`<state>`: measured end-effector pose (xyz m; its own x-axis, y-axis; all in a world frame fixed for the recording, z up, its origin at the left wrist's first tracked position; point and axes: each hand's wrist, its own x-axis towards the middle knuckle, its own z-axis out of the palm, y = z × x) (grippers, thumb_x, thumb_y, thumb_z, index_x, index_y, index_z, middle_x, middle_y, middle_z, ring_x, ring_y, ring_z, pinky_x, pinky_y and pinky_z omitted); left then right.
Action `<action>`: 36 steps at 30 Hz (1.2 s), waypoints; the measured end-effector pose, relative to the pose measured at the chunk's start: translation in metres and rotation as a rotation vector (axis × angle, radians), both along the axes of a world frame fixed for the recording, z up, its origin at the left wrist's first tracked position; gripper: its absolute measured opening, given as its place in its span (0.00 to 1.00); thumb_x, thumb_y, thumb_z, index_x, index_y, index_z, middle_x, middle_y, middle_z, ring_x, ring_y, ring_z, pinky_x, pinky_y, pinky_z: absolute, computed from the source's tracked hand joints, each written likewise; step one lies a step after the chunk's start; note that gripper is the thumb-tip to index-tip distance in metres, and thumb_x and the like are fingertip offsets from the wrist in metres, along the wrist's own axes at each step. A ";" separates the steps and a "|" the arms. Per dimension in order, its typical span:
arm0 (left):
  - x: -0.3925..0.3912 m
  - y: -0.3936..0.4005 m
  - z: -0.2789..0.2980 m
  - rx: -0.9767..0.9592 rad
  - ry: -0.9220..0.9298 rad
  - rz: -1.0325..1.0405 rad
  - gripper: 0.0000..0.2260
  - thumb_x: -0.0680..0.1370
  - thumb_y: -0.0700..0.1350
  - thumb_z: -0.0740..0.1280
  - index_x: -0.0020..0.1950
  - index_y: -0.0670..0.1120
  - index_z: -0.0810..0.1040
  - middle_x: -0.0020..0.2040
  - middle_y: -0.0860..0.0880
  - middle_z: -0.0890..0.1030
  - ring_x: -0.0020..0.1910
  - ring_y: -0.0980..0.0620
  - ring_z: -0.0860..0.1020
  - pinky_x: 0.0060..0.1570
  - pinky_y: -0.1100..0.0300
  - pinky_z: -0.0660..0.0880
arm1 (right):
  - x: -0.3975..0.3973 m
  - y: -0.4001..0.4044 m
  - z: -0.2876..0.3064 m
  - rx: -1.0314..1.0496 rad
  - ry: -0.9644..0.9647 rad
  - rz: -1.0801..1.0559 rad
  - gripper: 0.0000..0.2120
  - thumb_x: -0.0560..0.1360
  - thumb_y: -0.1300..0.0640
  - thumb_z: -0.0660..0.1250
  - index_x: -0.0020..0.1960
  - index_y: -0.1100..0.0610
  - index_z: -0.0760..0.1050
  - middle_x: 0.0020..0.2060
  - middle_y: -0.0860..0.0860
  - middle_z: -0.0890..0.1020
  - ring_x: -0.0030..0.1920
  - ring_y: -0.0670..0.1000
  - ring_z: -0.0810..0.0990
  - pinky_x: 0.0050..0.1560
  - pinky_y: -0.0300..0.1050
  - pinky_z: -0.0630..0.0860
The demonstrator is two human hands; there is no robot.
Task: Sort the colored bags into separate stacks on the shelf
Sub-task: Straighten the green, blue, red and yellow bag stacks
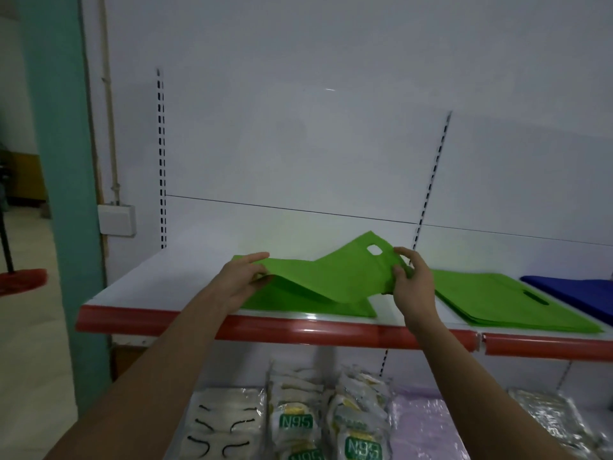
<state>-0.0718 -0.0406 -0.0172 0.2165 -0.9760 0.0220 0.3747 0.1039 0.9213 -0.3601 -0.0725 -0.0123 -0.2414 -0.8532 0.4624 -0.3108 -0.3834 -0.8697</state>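
A flat green bag (325, 277) with a cut-out handle is lifted off the white shelf (159, 277), its right end raised. My left hand (243, 280) grips its left edge, thumb on top. My right hand (411, 280) pinches the bag's right end beside the handle hole. More green bag material (298, 303) lies flat under it. To the right lies a stack of green bags (507, 303). A blue bag stack (577, 293) sits at the far right edge.
The shelf has a red front rail (298, 333) and a white back panel with slotted uprights. Packs of N95 masks (295, 423) and other wrapped goods fill the lower shelf. A teal pillar (63, 161) stands left, with a wall socket box (116, 220).
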 end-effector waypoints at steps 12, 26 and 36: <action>-0.098 -0.022 -0.006 0.041 -0.659 0.122 0.22 0.74 0.29 0.67 0.68 0.39 0.75 0.67 0.41 0.75 0.63 0.44 0.75 0.63 0.55 0.72 | -0.109 -0.007 0.003 0.078 0.013 0.040 0.16 0.81 0.65 0.60 0.67 0.59 0.75 0.52 0.56 0.80 0.39 0.61 0.83 0.33 0.43 0.80; -0.292 -0.037 0.007 0.050 -0.436 0.097 0.21 0.78 0.29 0.63 0.71 0.36 0.69 0.63 0.39 0.73 0.44 0.51 0.77 0.31 0.64 0.79 | -0.312 -0.042 0.013 0.302 0.075 0.155 0.24 0.77 0.74 0.52 0.71 0.64 0.69 0.47 0.55 0.77 0.34 0.54 0.79 0.35 0.44 0.78; -0.390 -0.063 -0.008 0.124 -0.898 0.143 0.29 0.73 0.37 0.73 0.73 0.37 0.68 0.69 0.40 0.73 0.61 0.46 0.76 0.57 0.60 0.73 | -0.409 -0.083 0.002 0.384 0.402 0.070 0.22 0.77 0.73 0.56 0.71 0.66 0.69 0.37 0.56 0.77 0.31 0.52 0.75 0.30 0.40 0.72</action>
